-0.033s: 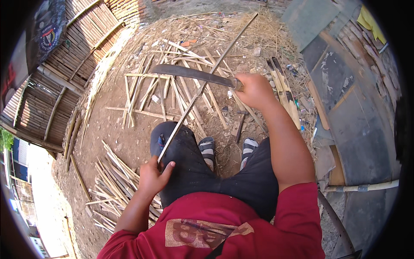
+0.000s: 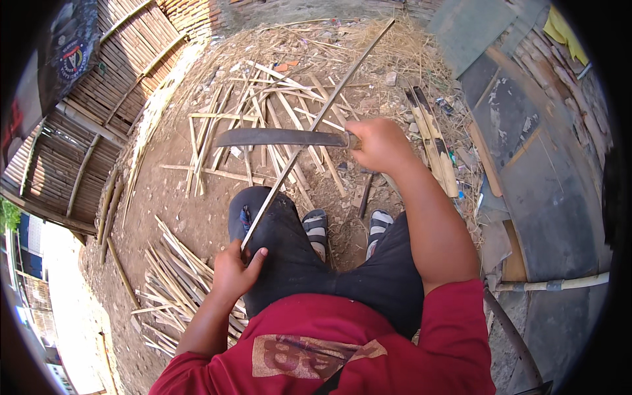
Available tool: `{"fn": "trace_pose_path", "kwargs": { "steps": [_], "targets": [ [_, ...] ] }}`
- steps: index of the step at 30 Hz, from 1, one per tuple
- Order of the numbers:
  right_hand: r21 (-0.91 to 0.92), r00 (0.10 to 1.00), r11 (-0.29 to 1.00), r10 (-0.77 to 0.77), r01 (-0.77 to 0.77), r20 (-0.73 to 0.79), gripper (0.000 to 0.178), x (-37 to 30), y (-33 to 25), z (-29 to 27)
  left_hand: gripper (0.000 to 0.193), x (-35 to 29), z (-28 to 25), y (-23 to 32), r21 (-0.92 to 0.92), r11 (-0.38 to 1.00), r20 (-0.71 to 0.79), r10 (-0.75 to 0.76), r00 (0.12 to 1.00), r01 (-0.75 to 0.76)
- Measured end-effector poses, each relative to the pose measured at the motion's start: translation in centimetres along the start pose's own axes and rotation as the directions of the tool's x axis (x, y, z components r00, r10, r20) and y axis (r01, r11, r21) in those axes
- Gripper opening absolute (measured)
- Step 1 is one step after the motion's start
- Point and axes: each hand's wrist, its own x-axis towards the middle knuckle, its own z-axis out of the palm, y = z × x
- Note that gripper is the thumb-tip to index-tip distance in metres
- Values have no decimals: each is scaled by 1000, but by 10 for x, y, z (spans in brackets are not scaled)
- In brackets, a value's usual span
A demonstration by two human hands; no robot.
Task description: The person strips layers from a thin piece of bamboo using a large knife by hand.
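A long, thin bamboo strip (image 2: 276, 186) slants up and away to the right, its near end gripped in my left hand (image 2: 232, 273) beside my left thigh. My right hand (image 2: 380, 146) is closed round the handle of a machete (image 2: 273, 137) with a dark, slightly curved blade. That blade points left, lies nearly level in the picture, and crosses over the strip at about its middle. Whether the edge touches the strip I cannot tell. Most of the machete's handle is hidden by my fingers.
Loose split bamboo strips (image 2: 227, 174) lie scattered on the dirt ahead. Another heap of strips (image 2: 174, 283) is by my left side. A dark-handled tool (image 2: 366, 195) lies between my sandalled feet. Wide bamboo pieces (image 2: 434, 141) and leaning boards (image 2: 546, 197) are at the right.
My right hand and the machete have moved a little left and nearer to me, and the blade has turned closer to level. My left hand and the strip have hardly moved.
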Motion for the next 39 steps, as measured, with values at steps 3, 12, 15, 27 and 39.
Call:
{"fn": "trace_pose_path", "kwargs": {
  "steps": [3, 12, 15, 27, 39],
  "targets": [
    [21, 994, 995, 96, -95, -51, 25, -3, 16, -2, 45, 0, -4, 5, 55, 998, 41, -46, 998, 44],
    [-46, 998, 998, 39, -37, 48, 24, -2, -9, -10, 43, 3, -1, -1, 13, 997, 38, -82, 996, 82],
    [-36, 991, 990, 135, -135, -16, 25, -2, 7, -24, 45, 3, -2, -4, 47, 999, -14, 3, 1000, -3],
    [49, 964, 967, 253, -250, -77, 31, -6, 24, -28, 44, 4, -3, 0, 49, 999, -41, -15, 999, 17],
    [56, 942, 955, 296, -291, -155, 22, -10, 30, -33, 45, 6, -5, -3, 103, 993, -130, 64, 989, -51]
  ]
}}
